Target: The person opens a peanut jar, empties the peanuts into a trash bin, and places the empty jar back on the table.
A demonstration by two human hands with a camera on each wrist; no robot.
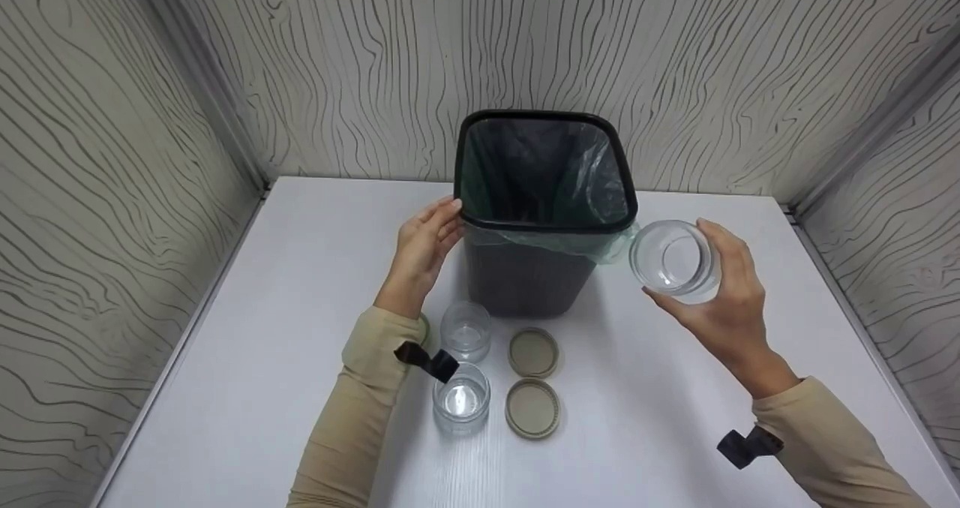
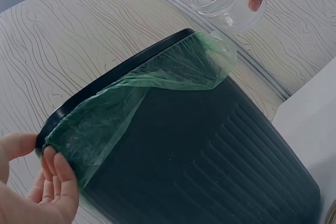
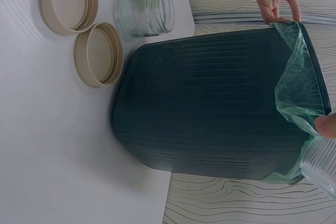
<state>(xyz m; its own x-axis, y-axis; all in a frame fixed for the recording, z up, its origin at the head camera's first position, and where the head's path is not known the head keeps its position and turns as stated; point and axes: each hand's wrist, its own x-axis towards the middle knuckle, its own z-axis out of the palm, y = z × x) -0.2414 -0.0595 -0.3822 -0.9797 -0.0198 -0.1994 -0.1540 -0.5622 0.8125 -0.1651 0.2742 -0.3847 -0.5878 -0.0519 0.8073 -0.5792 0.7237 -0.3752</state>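
My left hand (image 1: 424, 249) pinches the left corner of the black rim of a dark trash bin (image 1: 525, 283). In the left wrist view, the thumb (image 2: 20, 144) lies on the rim and the fingers curl beneath it against the green bag (image 2: 157, 72) folded over the edge. My right hand (image 1: 731, 298) grips a clear glass jar (image 1: 651, 257) by its side, just right of the bin's front right corner. The jar is tilted, its lidless mouth facing the head camera. Only the thumb and part of the ribbed jar (image 3: 321, 163) show in the right wrist view.
Two clear glass jars (image 1: 460, 403) stand in front of the bin. Beside them lie two beige lids (image 1: 533, 409) (image 3: 100, 56). A green thing (image 1: 424, 328) is mostly hidden by the left sleeve. Patterned panels (image 1: 360, 73) enclose the white table (image 1: 300, 238) at the back and sides.
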